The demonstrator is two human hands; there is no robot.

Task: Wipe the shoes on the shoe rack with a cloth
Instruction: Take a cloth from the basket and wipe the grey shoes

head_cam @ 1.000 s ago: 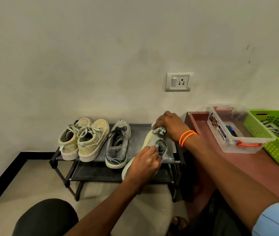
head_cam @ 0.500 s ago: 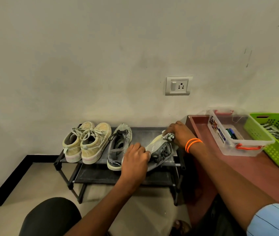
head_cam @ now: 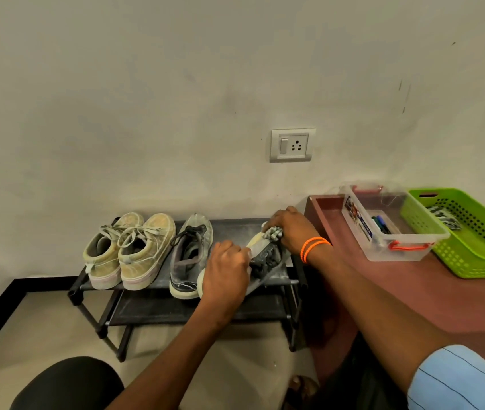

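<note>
A black two-tier shoe rack (head_cam: 235,226) stands against the wall. On its top shelf sit a pair of beige lace-up sneakers (head_cam: 134,250) at the left and a grey sneaker (head_cam: 189,255) beside them. A second grey sneaker (head_cam: 265,255) lies tilted on its side at the right end. My left hand (head_cam: 228,273) grips that sneaker near its heel. My right hand (head_cam: 291,229) presses a bunched checked cloth (head_cam: 274,233) against its toe.
A reddish-brown table (head_cam: 413,291) adjoins the rack on the right, carrying a clear plastic box (head_cam: 389,223) with pens and a green basket (head_cam: 472,235) holding another cloth. A wall socket (head_cam: 293,145) is above the rack. My dark knee (head_cam: 69,383) is at the lower left.
The tilted grey sneaker has been turned more onto its side and my left hand shifted left along it towards the heel. My right hand with the cloth stayed at the toe.
</note>
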